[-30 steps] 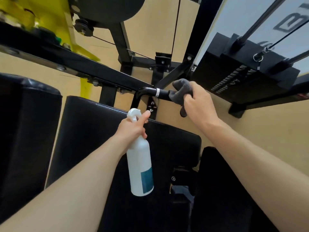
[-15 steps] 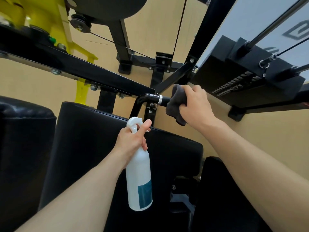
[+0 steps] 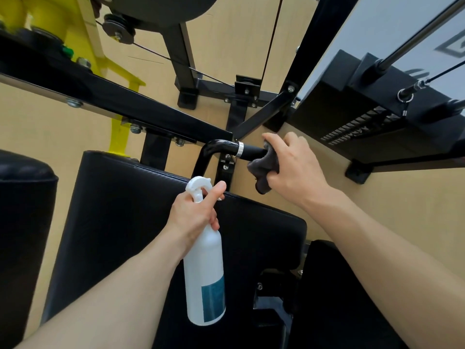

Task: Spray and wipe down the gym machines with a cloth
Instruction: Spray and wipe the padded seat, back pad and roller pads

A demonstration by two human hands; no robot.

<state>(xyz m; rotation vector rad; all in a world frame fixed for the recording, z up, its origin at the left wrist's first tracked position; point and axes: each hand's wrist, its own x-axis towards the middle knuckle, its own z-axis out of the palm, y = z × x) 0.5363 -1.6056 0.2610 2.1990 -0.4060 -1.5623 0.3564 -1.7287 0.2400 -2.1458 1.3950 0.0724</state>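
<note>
Tan wood-look floor (image 3: 50, 137) under everything. Pale grey wall panel (image 3: 392, 23) at upper right, a dark logo (image 3: 453, 47) partly visible on it near the frame edge. Floor shows between the black frame members.

My right hand (image 3: 292, 170) covers the end of the handle (image 3: 249, 150), so I can't see where the grip stops. Most of the grey cloth (image 3: 263, 170) is buried under my fingers; only a bunched fold shows. My left hand (image 3: 195, 212) hides the neck of the spray bottle (image 3: 203, 273), and its label is too blurred to read. The weight stack (image 3: 372, 114) runs off the right edge, plate markings too small to read. The roller pad (image 3: 22, 222) is cut off at the left.
</note>
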